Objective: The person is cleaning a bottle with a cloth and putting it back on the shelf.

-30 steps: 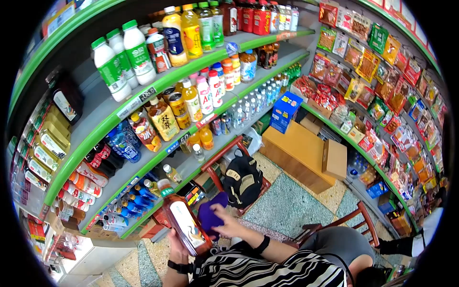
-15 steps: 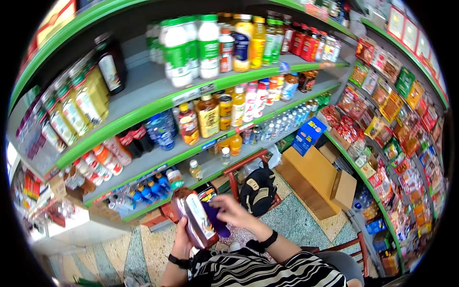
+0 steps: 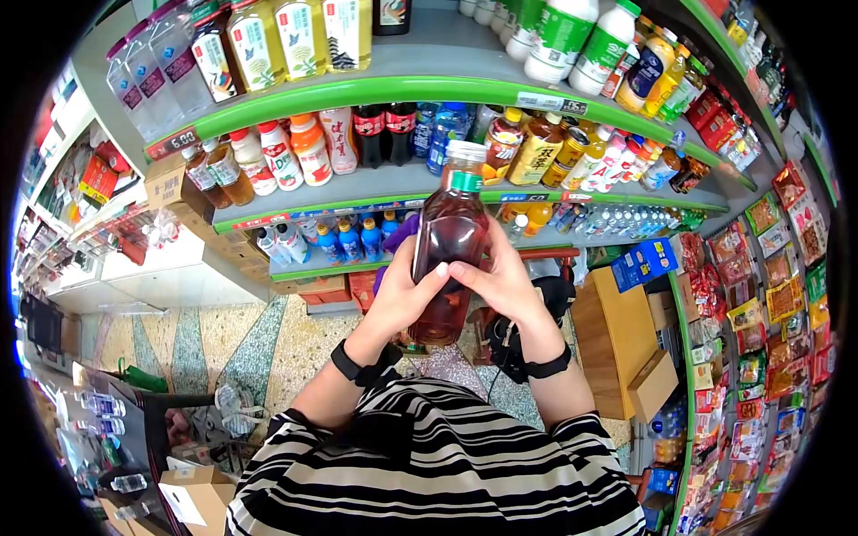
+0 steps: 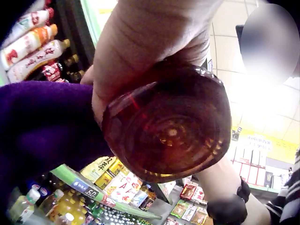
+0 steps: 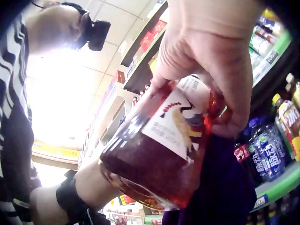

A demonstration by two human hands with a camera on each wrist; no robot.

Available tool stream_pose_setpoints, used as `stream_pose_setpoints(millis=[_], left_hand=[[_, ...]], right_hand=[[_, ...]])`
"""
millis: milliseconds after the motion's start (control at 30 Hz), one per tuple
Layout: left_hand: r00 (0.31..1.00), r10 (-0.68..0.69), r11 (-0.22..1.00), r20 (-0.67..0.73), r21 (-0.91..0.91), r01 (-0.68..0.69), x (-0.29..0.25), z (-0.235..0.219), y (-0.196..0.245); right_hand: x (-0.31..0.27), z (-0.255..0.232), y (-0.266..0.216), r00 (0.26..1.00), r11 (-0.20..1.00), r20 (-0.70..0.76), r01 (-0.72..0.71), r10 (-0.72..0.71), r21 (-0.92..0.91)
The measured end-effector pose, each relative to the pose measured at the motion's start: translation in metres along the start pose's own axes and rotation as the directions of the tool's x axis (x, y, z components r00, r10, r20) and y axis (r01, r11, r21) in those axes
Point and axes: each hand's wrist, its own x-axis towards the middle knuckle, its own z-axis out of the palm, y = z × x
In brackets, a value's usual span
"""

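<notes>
A large bottle (image 3: 450, 241) of dark red-brown drink stands nearly upright before the person's chest, with a pale cap and a green neck band. My left hand (image 3: 407, 290) grips its left side and my right hand (image 3: 502, 279) its right, thumbs meeting on the near face. The left wrist view shows the bottle's round base (image 4: 171, 131) from below. A white label with a bird picture (image 5: 176, 122) shows in the right wrist view. Purple cloth (image 4: 51, 122) hangs close behind the bottle; I cannot tell which hand holds it.
Green-edged shelves (image 3: 357, 96) of drinks rise right in front. Below right are a wooden box (image 3: 612, 344), a black backpack (image 3: 505, 344) and a rack of snack packets (image 3: 760, 304). An open carton (image 3: 198, 500) is at lower left, beside a dark table (image 3: 134, 447).
The bottle has come from the low left to the middle and turned upright, label away. The right hand, earlier by the purple cloth, now grips the bottle too. The head view has swung left.
</notes>
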Motion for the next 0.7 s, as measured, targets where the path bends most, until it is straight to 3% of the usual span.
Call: stream_pose_setpoints(millis=[100, 133, 167, 233, 300, 367, 433, 500, 533, 633, 700], left_hand=[[0.994, -0.056, 0.974, 0.090, -0.215, 0.074, -0.002, -0.014, 0.010], [0.983, -0.134, 0.947, 0.125, -0.276, 0.164, -0.006, -0.019, 0.017], [0.972, -0.158, 0.910, 0.172, -0.358, 0.211, -0.007, -0.023, 0.013], [0.891, -0.328, 0.848, 0.314, -0.319, 0.424, -0.009, -0.036, 0.010], [0.931, -0.305, 0.833, 0.203, -0.418, 0.364, -0.012, -0.027, 0.000], [0.895, -0.359, 0.788, 0.263, -0.429, 0.442, -0.011, -0.035, 0.001], [0.885, -0.393, 0.764, 0.252, -0.446, 0.466, -0.010, -0.038, -0.001], [0.950, -0.228, 0.905, 0.211, -0.314, 0.287, -0.011, -0.044, -0.025], [0.958, -0.121, 0.901, 0.260, -0.376, 0.216, -0.012, -0.048, -0.028], [0.942, -0.116, 0.815, 0.315, -0.512, 0.271, -0.015, -0.054, -0.046], [0.943, -0.115, 0.807, 0.312, -0.524, 0.272, -0.009, -0.052, -0.041]], right_hand=[[0.009, 0.005, -0.010, 0.993, 0.957, 0.118, -0.017, -0.018, 0.288], [0.014, 0.000, -0.003, 0.987, 0.902, 0.163, -0.078, 0.009, 0.424], [0.020, 0.001, 0.000, 0.990, 0.880, 0.138, -0.096, 0.035, 0.465], [0.021, 0.009, 0.001, 0.995, 0.917, 0.091, -0.069, 0.036, 0.392], [0.026, 0.026, -0.014, 0.996, 0.881, -0.001, -0.074, 0.084, 0.467], [0.030, 0.039, -0.025, 0.977, 0.881, -0.126, -0.095, 0.171, 0.463], [0.034, 0.043, -0.035, 0.983, 0.928, -0.160, -0.024, 0.090, 0.371], [0.038, 0.045, -0.041, 0.961, 0.959, -0.276, 0.111, -0.036, 0.262], [0.043, 0.043, -0.046, 0.943, 0.967, -0.322, 0.150, -0.079, 0.204], [0.054, 0.042, -0.055, 0.866, 0.950, -0.479, 0.256, -0.144, 0.176], [0.056, 0.047, -0.059, 0.856, 0.943, -0.514, 0.211, -0.051, 0.258]])
